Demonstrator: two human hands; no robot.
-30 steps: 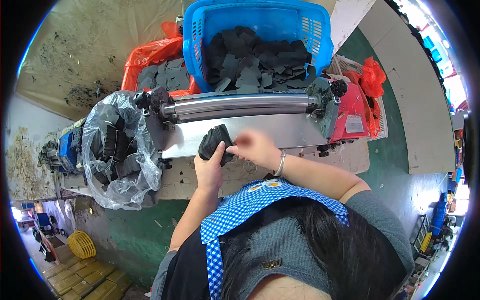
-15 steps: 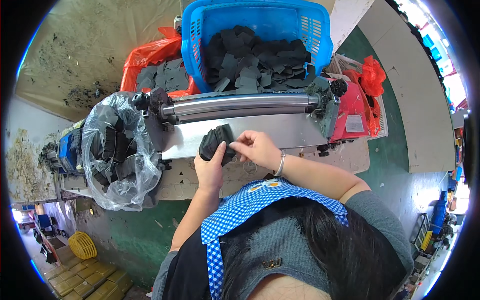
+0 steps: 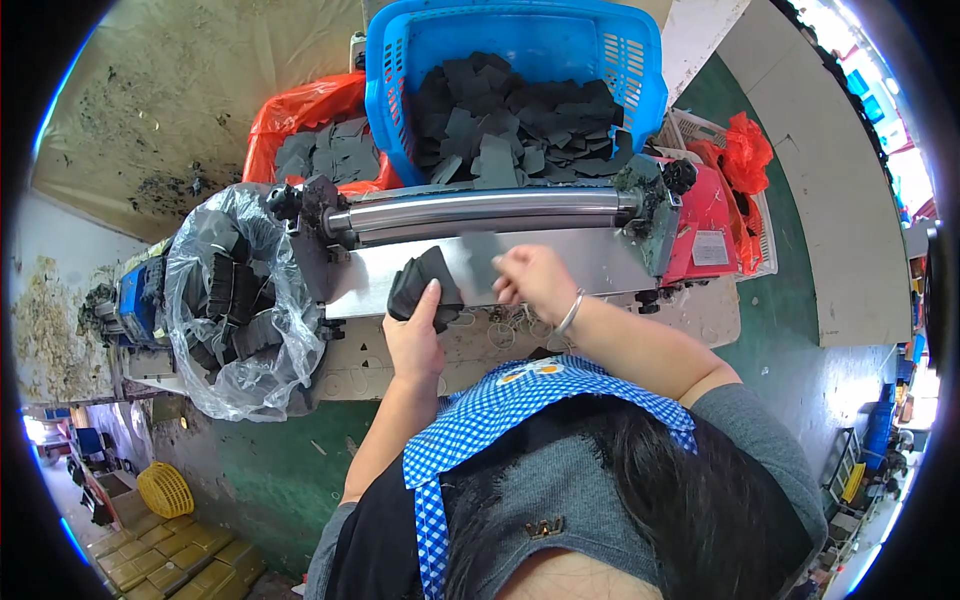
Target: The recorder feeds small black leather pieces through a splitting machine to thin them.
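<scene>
My left hand [image 3: 414, 342] is closed around a stack of thin black sheets [image 3: 425, 285], its thumb lying on top. Just to the right, my right hand [image 3: 540, 282] pinches one dark sheet [image 3: 482, 258], smeared by motion, above the machine's flat metal plate [image 3: 590, 258]. Beyond the plate runs a shiny metal roller [image 3: 480, 208] across the machine. Behind the roller stands a blue plastic basket [image 3: 510, 25] with many loose black pieces [image 3: 490, 120] in it.
At the left sits a clear plastic bag [image 3: 195, 300] with black stacks inside. A red bag [image 3: 270, 125] with dark pieces lies beside the basket. The machine's red housing [image 3: 695, 215] rises at the right, near a white crate [image 3: 765, 250] with red bags.
My right hand has moved right, away from the stack, drawing a single sheet with it. The left hand and its stack have shifted only slightly.
</scene>
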